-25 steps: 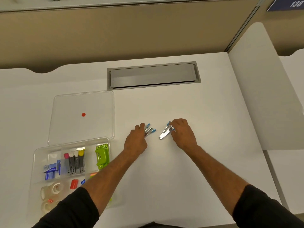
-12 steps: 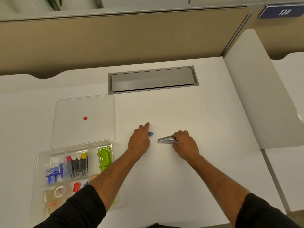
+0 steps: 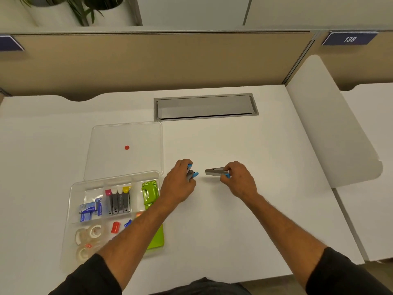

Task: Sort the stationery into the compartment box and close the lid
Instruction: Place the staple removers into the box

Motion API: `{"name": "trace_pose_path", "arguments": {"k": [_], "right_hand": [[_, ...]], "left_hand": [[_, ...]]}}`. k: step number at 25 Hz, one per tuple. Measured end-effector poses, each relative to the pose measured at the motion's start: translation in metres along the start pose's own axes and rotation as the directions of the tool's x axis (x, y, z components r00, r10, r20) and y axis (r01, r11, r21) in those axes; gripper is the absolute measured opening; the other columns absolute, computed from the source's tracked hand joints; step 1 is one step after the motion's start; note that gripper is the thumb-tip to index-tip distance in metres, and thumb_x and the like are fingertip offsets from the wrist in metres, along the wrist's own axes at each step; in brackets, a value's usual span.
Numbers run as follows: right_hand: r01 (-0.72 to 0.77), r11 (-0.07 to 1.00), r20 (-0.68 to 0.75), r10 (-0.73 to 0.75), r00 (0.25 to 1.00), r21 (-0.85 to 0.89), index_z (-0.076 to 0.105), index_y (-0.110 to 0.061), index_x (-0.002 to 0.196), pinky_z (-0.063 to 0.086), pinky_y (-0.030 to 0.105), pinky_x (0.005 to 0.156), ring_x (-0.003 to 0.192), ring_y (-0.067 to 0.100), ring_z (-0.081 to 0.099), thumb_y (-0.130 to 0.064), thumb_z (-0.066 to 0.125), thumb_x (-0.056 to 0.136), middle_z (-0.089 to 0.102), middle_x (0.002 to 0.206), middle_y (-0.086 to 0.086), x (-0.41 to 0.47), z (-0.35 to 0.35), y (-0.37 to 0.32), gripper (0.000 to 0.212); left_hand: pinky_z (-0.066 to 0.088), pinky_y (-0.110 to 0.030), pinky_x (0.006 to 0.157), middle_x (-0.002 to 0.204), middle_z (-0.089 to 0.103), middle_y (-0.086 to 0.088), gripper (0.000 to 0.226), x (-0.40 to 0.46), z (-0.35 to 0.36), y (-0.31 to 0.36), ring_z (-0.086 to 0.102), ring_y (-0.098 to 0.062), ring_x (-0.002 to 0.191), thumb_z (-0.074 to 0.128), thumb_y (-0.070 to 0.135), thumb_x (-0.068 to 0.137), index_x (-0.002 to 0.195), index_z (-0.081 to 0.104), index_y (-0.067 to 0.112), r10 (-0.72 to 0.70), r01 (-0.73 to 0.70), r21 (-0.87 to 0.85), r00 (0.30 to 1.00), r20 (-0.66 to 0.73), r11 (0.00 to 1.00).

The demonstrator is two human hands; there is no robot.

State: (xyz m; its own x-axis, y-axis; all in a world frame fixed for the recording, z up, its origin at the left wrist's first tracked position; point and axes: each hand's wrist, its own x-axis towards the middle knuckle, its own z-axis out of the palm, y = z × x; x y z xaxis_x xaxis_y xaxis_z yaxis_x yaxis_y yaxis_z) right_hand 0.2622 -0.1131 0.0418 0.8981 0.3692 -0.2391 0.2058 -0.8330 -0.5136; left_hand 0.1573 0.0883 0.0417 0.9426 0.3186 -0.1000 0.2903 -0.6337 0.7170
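Filling most of the frame, a white desk (image 3: 244, 209) carries a grey cable hatch (image 3: 205, 107) in its upper middle. At lower left sits the clear compartment box (image 3: 71, 209), open, with its clear lid (image 3: 125, 133) lying flat just above it, a red dot (image 3: 127, 147) at the lid's centre. Inside the box, tape rolls (image 3: 89, 237) fill the lower left compartment, blue staple boxes (image 3: 90, 209) lie above them, a row of staplers with coloured ends (image 3: 119, 201) stands in the middle top compartment, and a green hole punch (image 3: 150, 194) sits in the top right one. The left forearm crosses over the box's lower right part. At centre frame, the left hand (image 3: 177, 185) is clenched around a small blue-and-metal staple remover (image 3: 191, 173), just right of the box. Near it, the right hand (image 3: 239, 179) pinches a second staple remover (image 3: 214, 171) by its blue end, the metal jaws pointing left toward the other hand. Both hands are low over the desk, apart from each other.
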Motion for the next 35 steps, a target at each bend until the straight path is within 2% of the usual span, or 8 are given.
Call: {"name": "trace_pose_path", "arguments": {"k": [3, 10, 14, 18, 22, 26, 32, 35], "right_hand": [[0.035, 0.999, -0.079, -0.032, 0.996, 0.040, 0.060, -0.024, 0.095, 0.048, 0.032, 0.067, 0.093, 0.012, 0.050, -0.028, 0.068, 0.082, 0.053, 0.095, -0.010, -0.015, 0.009, -0.022, 0.016], [0.150, 0.980, -0.211, -0.121, 0.970, 0.127, 0.064, -0.018, 0.099, 0.045, 0.024, 0.065, 0.093, 0.011, 0.051, -0.018, 0.074, 0.080, 0.044, 0.109, -0.009, -0.045, 0.035, -0.090, 0.022], [0.215, 0.964, -0.243, -0.173, 0.955, 0.158, 0.066, -0.016, 0.098, 0.045, 0.022, 0.064, 0.091, 0.010, 0.054, -0.017, 0.075, 0.081, 0.045, 0.113, -0.006, -0.054, 0.054, -0.120, 0.019], [0.239, 0.948, -0.207, -0.196, 0.959, 0.210, 0.067, -0.014, 0.098, 0.046, 0.024, 0.069, 0.089, 0.013, 0.056, -0.019, 0.076, 0.083, 0.052, 0.109, 0.000, -0.059, 0.081, -0.152, 0.018], [0.295, 0.921, -0.146, -0.265, 0.953, 0.255, 0.066, -0.015, 0.096, 0.042, 0.015, 0.072, 0.088, 0.009, 0.054, -0.020, 0.076, 0.084, 0.054, 0.100, -0.002, -0.064, 0.105, -0.191, 0.016], [0.375, 0.889, -0.025, -0.383, 0.924, 0.264, 0.067, -0.016, 0.097, 0.042, 0.010, 0.074, 0.086, 0.007, 0.053, -0.019, 0.077, 0.081, 0.053, 0.098, -0.005, -0.058, 0.129, -0.226, 0.018], [0.484, 0.867, 0.185, -0.498, 0.847, 0.119, 0.067, -0.018, 0.104, 0.049, 0.029, 0.086, 0.098, 0.012, 0.050, -0.027, 0.072, 0.084, 0.052, 0.107, -0.002, -0.061, 0.180, -0.250, 0.023], [0.552, 0.834, 0.213, -0.539, 0.815, -0.003, 0.063, -0.020, 0.111, 0.047, 0.034, 0.089, 0.103, 0.016, 0.048, -0.028, 0.068, 0.086, 0.055, 0.114, -0.001, -0.062, 0.190, -0.243, 0.026]], "left_hand": [[0.050, -0.029, 0.076, 0.110, 0.051, 0.016, 0.047, -0.020, -0.024, -0.002, 0.056, -0.008, 0.089, 0.064, 0.014, 0.077, 0.117, 0.048, 0.032, 0.042, -0.047, -0.075, 0.996, -0.074, 0.996], [0.052, -0.031, 0.076, 0.109, 0.051, 0.021, 0.048, -0.065, -0.085, -0.040, 0.056, -0.004, 0.090, 0.066, 0.017, 0.077, 0.118, 0.048, 0.035, 0.027, -0.036, -0.066, 0.991, -0.133, 0.997], [0.045, -0.013, 0.075, 0.106, 0.054, 0.022, 0.051, -0.092, -0.119, -0.081, 0.055, 0.009, 0.095, 0.072, 0.021, 0.079, 0.119, 0.046, 0.040, -0.010, -0.005, -0.082, 0.982, -0.190, 0.997], [0.041, -0.005, 0.073, 0.109, 0.055, 0.021, 0.052, -0.112, -0.145, -0.116, 0.057, 0.006, 0.093, 0.072, 0.021, 0.080, 0.122, 0.047, 0.039, -0.053, 0.029, -0.103, 0.972, -0.230, 0.994], [0.043, -0.006, 0.077, 0.112, 0.055, 0.021, 0.053, -0.126, -0.172, -0.142, 0.057, 0.003, 0.100, 0.072, 0.022, 0.083, 0.129, 0.051, 0.036, -0.004, -0.021, -0.093, 0.964, -0.265, 0.995], [0.044, -0.006, 0.078, 0.109, 0.054, 0.023, 0.055, -0.134, -0.195, -0.165, 0.057, 0.003, 0.101, 0.073, 0.024, 0.083, 0.132, 0.051, 0.036, -0.035, 0.004, -0.103, 0.954, -0.298, 0.995], [0.043, -0.004, 0.077, 0.112, 0.052, 0.026, 0.059, -0.141, -0.211, -0.190, 0.058, 0.005, 0.099, 0.074, 0.022, 0.082, 0.133, 0.048, 0.040, -0.088, 0.069, -0.077, 0.953, -0.289, 0.995], [0.045, -0.007, 0.079, 0.116, 0.053, 0.024, 0.059, -0.140, -0.212, -0.193, 0.059, 0.004, 0.099, 0.074, 0.021, 0.082, 0.133, 0.049, 0.038, -0.096, 0.075, -0.089, 0.960, -0.264, 0.993]]}}
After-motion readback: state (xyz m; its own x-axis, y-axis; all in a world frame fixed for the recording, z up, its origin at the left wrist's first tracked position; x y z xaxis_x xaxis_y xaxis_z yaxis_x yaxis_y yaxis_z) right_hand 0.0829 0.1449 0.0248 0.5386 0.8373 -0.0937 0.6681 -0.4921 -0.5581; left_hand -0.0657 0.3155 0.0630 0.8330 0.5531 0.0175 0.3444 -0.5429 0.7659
